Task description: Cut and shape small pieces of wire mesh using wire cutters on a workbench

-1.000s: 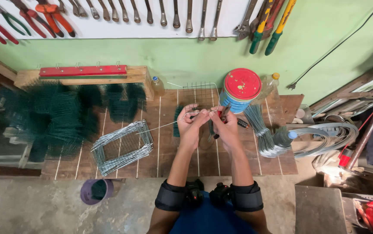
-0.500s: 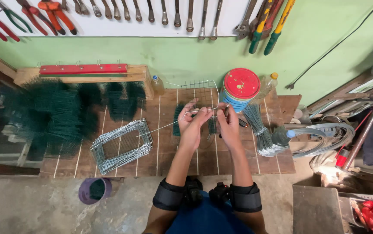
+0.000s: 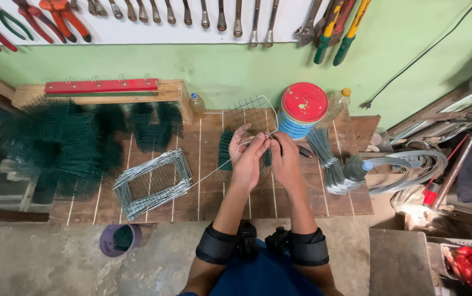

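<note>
Above the wooden bench [image 3: 208, 192], left hand [image 3: 248, 159] and right hand [image 3: 286, 159] pinch closed on a thin wire [image 3: 214, 168] between them

both forearms are bare from the bands up to the fingers, no gloves, no rings or watch that i can make out. each arm has a wide black padded band wrapped around it near the elbow, left band [image 3: 217, 251] and right band [image 3: 308, 251], and between them sit a couple of small black blocky gadgets. below that is blue clothing [image 3: 258, 277]. left hand [image 3: 248, 159] and right hand [image 3: 285, 159] are plain bare hands.
</note>
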